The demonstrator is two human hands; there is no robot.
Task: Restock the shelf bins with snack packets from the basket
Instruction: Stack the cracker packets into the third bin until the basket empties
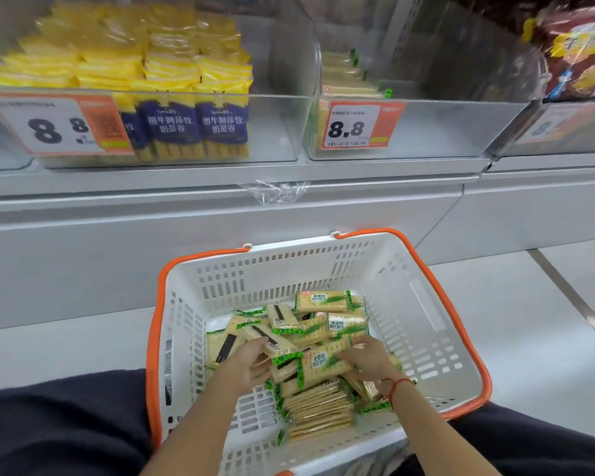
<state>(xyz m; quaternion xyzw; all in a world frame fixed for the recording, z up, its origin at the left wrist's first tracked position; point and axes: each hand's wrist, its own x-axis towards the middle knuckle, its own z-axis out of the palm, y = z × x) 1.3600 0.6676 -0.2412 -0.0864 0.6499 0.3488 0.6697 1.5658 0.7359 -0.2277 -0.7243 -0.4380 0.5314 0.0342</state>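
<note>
Nearest me: dark-trousered knees either side of a white slotted plastic basket with orange rim and handles [423, 305], sitting on the pale floor below the shelf. Inside it, a loose heap of cracker packets in clear wrap with green trim [318, 403]. Both bare forearms reach into the heap. Left hand [251, 360] has fingers curled onto the end of one packet; right hand [366, 359], red string at the wrist, curls over the other end of the same cluster of packets. I read both as gripping packets, hands close but apart. Up on the shelf, the clear plastic bin in the middle [426, 132] holds one short row of matching cracker packets at its left, behind an orange-and-white 8.8 price tag [358, 125]. The left-hand clear bin [275, 132] is packed with yellow-and-navy roll packets [172, 80].
</note>
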